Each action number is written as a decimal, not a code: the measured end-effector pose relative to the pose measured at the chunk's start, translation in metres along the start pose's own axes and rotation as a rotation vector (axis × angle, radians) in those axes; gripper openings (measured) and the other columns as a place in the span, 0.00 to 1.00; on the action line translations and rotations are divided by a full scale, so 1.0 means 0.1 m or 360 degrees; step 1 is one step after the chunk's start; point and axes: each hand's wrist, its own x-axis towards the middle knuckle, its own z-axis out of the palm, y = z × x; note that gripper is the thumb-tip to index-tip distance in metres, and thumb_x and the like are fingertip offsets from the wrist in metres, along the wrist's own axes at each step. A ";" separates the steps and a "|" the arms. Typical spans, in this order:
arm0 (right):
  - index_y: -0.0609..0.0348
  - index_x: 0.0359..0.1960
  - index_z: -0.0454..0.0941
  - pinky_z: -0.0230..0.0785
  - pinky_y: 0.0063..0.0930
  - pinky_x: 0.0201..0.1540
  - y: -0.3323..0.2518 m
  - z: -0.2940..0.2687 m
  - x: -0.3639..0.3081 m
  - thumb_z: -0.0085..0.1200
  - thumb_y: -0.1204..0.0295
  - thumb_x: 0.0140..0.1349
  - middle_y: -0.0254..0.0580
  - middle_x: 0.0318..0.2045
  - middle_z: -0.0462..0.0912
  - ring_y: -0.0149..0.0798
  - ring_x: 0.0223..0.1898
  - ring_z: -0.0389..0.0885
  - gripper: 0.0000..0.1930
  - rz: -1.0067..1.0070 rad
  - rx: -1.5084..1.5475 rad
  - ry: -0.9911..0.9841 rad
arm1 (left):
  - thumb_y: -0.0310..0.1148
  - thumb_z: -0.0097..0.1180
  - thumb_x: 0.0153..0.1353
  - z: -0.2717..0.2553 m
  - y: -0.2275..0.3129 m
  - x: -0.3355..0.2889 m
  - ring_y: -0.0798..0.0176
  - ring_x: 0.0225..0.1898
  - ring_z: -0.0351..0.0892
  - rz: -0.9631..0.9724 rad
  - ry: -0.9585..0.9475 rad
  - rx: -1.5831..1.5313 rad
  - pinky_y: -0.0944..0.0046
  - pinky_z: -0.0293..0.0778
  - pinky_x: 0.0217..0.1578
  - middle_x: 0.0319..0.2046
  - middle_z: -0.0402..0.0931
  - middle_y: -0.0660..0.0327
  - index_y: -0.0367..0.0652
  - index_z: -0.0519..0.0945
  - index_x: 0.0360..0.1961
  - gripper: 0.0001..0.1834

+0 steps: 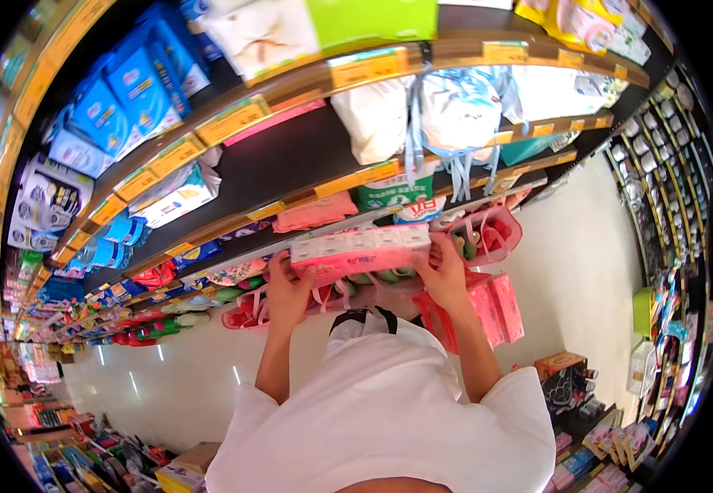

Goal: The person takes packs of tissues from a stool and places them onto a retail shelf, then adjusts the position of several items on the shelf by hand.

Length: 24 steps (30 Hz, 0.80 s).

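Observation:
Between my two hands is a long pink-and-white multipack of tissues (360, 250), held level in front of the shelves. My left hand (289, 289) grips its left end, thumb on the near side. The right end is held by my right hand (445, 269). Fingers behind and beneath the pack are partly hidden. Just beyond it, pink folded packs (315, 212) lie on a low shelf beside a green-and-white tub (397, 193). Below the pack, pink-and-red carry bags (492, 234) sit along the bottom of the shelving.
Pink boxes (498, 308) stand on the pale floor (570, 238) right of my body. Shelf edges with yellow price tags (369, 67) curve across the front. Blue packages (130, 90) fill the upper left. Another rack (664, 156) rises at right; boxed goods (562, 370) lie behind me.

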 end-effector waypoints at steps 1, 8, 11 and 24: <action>0.67 0.55 0.68 0.72 0.28 0.45 -0.20 0.13 0.06 0.62 0.71 0.57 0.43 0.42 0.80 0.34 0.43 0.78 0.26 0.0007 -0.0026 -0.0074 | 0.30 0.65 0.57 -0.16 -0.07 0.05 0.63 0.43 0.79 0.0041 0.0002 -0.0059 0.65 0.76 0.43 0.44 0.77 0.52 0.36 0.65 0.55 0.29; 0.67 0.64 0.58 0.68 0.30 0.52 -0.87 0.86 0.61 0.64 0.69 0.56 0.48 0.54 0.72 0.40 0.55 0.72 0.37 -0.0131 0.0001 -0.0160 | 0.25 0.62 0.59 -0.61 0.13 0.69 0.62 0.51 0.73 0.0387 0.0381 -0.0467 0.61 0.71 0.53 0.51 0.69 0.55 0.36 0.65 0.57 0.27; 0.72 0.66 0.53 0.67 0.33 0.55 -0.87 1.19 0.99 0.63 0.69 0.57 0.52 0.54 0.72 0.41 0.56 0.72 0.40 -0.0240 -0.0025 -0.0127 | 0.27 0.62 0.59 -0.75 0.11 1.11 0.61 0.52 0.73 0.0506 0.0381 -0.0541 0.60 0.72 0.52 0.52 0.69 0.54 0.35 0.67 0.58 0.27; 0.73 0.57 0.61 0.70 0.40 0.52 -0.59 1.94 2.37 0.65 0.65 0.49 0.60 0.44 0.77 0.55 0.49 0.77 0.37 -0.0444 -0.0453 -0.0034 | 0.47 0.65 0.52 -0.72 -0.18 2.54 0.39 0.61 0.65 0.0601 0.0310 0.0413 0.52 0.63 0.61 0.55 0.69 0.38 0.32 0.63 0.62 0.43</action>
